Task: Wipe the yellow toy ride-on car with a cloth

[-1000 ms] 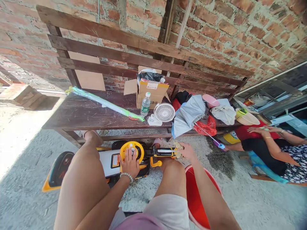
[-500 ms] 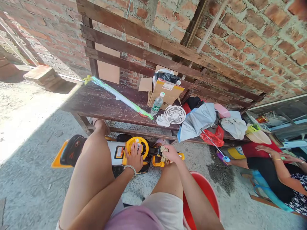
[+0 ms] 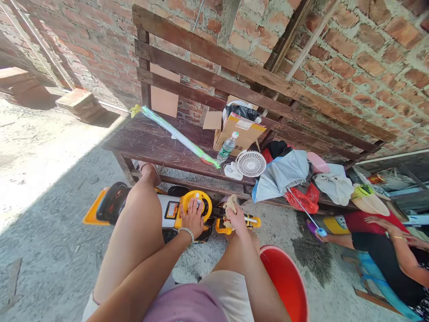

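A yellow, black and white ride-on toy excavator (image 3: 166, 212) stands on the floor between my legs. My left hand (image 3: 192, 219), with a beaded bracelet at its wrist, lies on the yellow steering wheel (image 3: 207, 201), fingers stretched out and spread. My right hand (image 3: 237, 219) is closed around a crumpled beige rag (image 3: 231, 203). It is over the toy's front arm, near the yellow end piece (image 3: 254, 222); whether the rag touches the arm I cannot tell. The toy's black seat (image 3: 117, 201) is partly behind my left leg.
A wooden bench (image 3: 117, 138) holds a plastic-wrapped roll (image 3: 177, 136), carton (image 3: 243, 134), water bottle (image 3: 227, 148), white fan (image 3: 251, 163) and grey umbrella (image 3: 284, 172). A red bucket (image 3: 284, 281) stands by my right leg. Another person (image 3: 378, 241) sits at the right.
My right hand has lifted slightly with the rag, away from the toy's arm. My left hand stays on the steering wheel. The view has shifted a little to the left.
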Demonstrator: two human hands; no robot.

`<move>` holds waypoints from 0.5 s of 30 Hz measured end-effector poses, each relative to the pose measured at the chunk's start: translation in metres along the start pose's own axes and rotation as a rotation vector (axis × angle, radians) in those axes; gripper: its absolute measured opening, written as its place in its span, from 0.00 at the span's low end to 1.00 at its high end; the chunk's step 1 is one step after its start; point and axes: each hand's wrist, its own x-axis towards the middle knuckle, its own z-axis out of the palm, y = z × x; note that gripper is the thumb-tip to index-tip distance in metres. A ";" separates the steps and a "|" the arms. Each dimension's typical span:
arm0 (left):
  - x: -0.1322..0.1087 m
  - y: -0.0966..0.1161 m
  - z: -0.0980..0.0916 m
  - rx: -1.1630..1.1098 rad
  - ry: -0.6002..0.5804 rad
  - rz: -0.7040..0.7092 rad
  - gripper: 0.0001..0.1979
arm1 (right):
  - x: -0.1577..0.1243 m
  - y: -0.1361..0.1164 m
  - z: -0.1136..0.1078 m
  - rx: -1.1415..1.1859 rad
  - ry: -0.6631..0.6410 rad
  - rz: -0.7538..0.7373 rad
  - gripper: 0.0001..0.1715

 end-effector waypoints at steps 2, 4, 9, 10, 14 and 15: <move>0.000 -0.001 0.000 -0.012 0.004 0.005 0.35 | -0.007 0.000 0.012 -0.097 -0.033 -0.014 0.30; -0.001 -0.002 0.001 -0.020 0.013 0.012 0.36 | -0.012 0.000 0.017 -0.124 -0.019 -0.011 0.27; -0.001 -0.003 0.003 -0.005 0.031 0.014 0.36 | -0.018 0.002 0.002 -0.141 -0.045 0.039 0.15; -0.001 -0.003 0.002 -0.003 0.030 0.014 0.36 | -0.020 0.003 -0.004 -0.152 -0.068 0.056 0.11; -0.001 -0.002 0.001 -0.005 0.016 0.012 0.36 | -0.035 -0.001 -0.025 -0.089 -0.160 0.086 0.09; 0.000 -0.002 0.001 -0.005 0.013 0.010 0.36 | -0.039 -0.006 -0.029 -0.060 -0.144 0.049 0.12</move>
